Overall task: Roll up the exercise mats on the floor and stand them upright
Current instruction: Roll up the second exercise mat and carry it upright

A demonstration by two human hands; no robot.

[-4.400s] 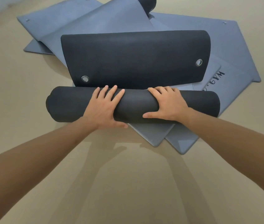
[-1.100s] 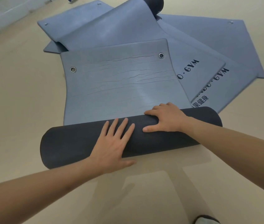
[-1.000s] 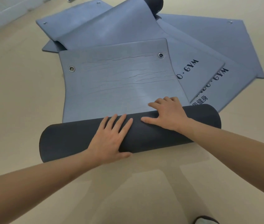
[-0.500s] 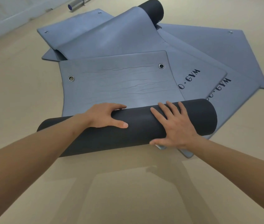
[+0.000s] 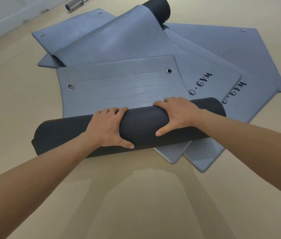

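A thick dark roll of exercise mat (image 5: 141, 125) lies across the floor in front of me. Its unrolled grey tail (image 5: 122, 87), with two metal eyelets, stretches away flat. My left hand (image 5: 108, 127) wraps over the roll's middle, fingers over the top and thumb on the near side. My right hand (image 5: 177, 114) grips the roll further right in the same way. Under and behind it lie several flat grey mats (image 5: 222, 66), two printed with "GYM". One of them ends in a second dark roll (image 5: 157, 9) at the back.
The floor (image 5: 136, 195) is bare beige, with shadows of my arms in front. A metal bar (image 5: 77, 3) lies at the far left by a white wall base (image 5: 2, 19). Mat corners (image 5: 188, 156) stick out under the roll's right end.
The mat, nearly rolled earlier, was unrolled flat and is rolled forward again. Since half a second ago, both hands shifted to curl over the roll's top, and the flat tail is shorter.
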